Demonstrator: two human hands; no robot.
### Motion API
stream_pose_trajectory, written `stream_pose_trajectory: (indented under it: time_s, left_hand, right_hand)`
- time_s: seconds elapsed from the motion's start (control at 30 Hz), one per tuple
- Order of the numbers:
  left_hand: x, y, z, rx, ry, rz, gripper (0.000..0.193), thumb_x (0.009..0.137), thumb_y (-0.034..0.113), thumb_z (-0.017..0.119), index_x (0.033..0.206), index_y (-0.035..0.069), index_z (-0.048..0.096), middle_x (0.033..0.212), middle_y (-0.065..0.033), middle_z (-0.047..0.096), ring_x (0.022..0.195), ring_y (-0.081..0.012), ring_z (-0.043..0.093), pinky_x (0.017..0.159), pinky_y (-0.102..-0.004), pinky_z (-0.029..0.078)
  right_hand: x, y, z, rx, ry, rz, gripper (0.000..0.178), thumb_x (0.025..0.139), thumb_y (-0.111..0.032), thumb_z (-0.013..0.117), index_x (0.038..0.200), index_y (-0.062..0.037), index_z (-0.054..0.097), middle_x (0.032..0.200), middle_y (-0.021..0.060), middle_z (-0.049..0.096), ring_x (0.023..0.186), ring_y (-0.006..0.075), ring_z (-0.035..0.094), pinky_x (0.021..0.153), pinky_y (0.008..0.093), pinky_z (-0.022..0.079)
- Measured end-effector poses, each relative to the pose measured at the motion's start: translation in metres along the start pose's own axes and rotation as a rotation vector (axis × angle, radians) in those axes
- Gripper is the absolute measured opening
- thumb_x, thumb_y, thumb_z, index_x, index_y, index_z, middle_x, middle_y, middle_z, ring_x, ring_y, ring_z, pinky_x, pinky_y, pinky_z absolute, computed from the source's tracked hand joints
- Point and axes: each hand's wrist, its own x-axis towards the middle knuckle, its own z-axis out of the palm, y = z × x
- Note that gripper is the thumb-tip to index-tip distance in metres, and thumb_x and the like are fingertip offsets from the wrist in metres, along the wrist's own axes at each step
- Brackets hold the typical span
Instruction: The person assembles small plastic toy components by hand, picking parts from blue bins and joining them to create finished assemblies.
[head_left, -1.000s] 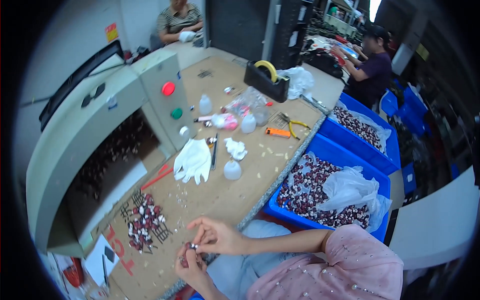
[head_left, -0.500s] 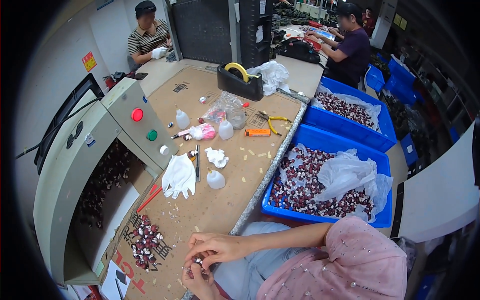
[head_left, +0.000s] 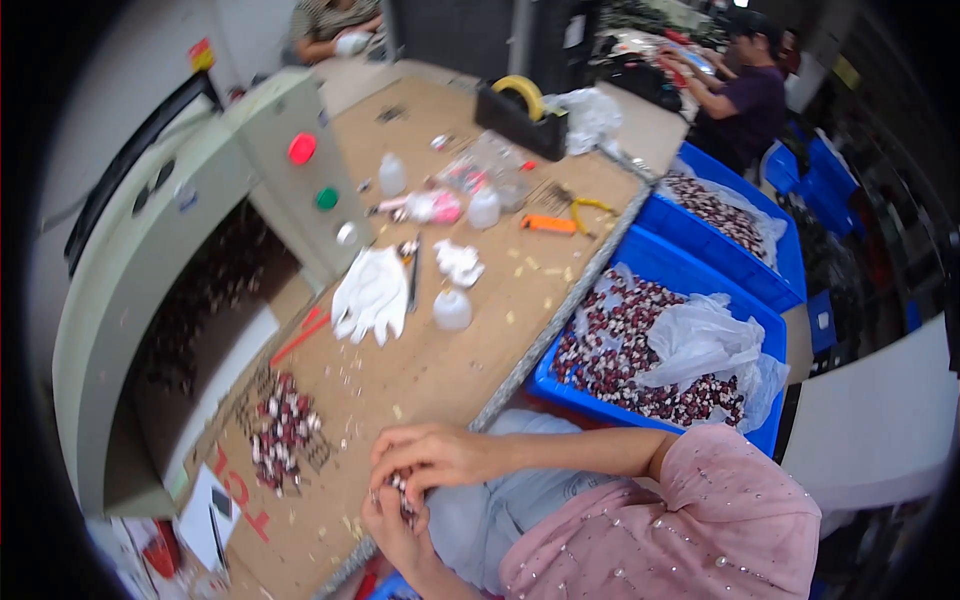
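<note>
My two hands meet over the near edge of the table. My right hand curls from above around a small cluster of dark red and white pieces. My left hand closes on the same cluster from below, with thumb and fingers against it. Fingers cover much of the cluster, so the exact kind of piece cannot be made out. On the cardboard-covered table to the left lies a loose pile of similar round red and white pieces.
A grey arched machine with red and green buttons stands at left. White gloves, squeeze bottles, yellow-handled pliers and a tape dispenser lie on the table. Blue bins of similar pieces stand at right; other people sit beyond.
The view has tilted and shifted, slightly blurring the scene. Both hands stay together around the pieces, with more of the cluster showing between the fingers.
</note>
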Motion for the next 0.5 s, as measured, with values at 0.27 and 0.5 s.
stream_pose_trajectory:
  time_s: [0.27, 0.5]
  left_hand:
    - [0.007, 0.021, -0.003, -0.043, 0.041, -0.017, 0.027, 0.093, 0.015, 0.056, 0.111, -0.005, 0.057, 0.074, -0.0016, 0.051, 0.055, -0.0048, 0.043, 0.039, -0.0159, 0.025]
    - [-0.007, 0.022, -0.026, -0.241, 0.088, 0.077, 0.030, 0.095, 0.018, 0.054, 0.119, 0.000, 0.054, 0.085, -0.0022, 0.054, 0.060, -0.0058, 0.044, 0.037, -0.0147, 0.025]
  right_hand:
    - [0.038, 0.021, -0.045, -0.256, 0.318, 0.143, 0.029, 0.085, -0.004, 0.060, 0.114, -0.0024, 0.061, 0.096, 0.0046, 0.063, 0.083, 0.0102, 0.059, 0.077, 0.0238, 0.048]
    - [0.118, 0.042, -0.011, -0.664, 0.110, 0.073, 0.033, 0.075, -0.008, 0.071, 0.107, -0.0025, 0.062, 0.086, 0.0069, 0.062, 0.065, 0.0104, 0.053, 0.059, 0.0252, 0.045]
